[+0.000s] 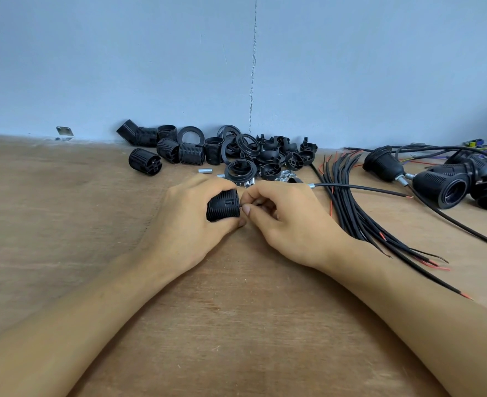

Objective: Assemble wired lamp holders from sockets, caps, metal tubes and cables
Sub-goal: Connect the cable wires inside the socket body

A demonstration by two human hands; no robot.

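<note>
My left hand (190,216) grips a black ribbed socket (223,206) lying on its side at the table's middle. Right beside it, my right hand (288,222) has its thumb and fingers curled at the socket's right end, pinching something small that the fingers hide. A black cable (359,189) with a metal tube (311,185) on its end runs out to the right from behind that hand. Loose sockets (168,150), rings and caps (268,159) are heaped by the wall, with small metal tubes (206,170) and nuts (285,176) in front of them.
A bundle of black cables (351,213) with red wire ends fans out right of my right hand. Finished wired lamp holders (440,187) lie at the far right. A small metal plate (64,132) sits by the blue wall. The wooden table (64,210) spreads to the left.
</note>
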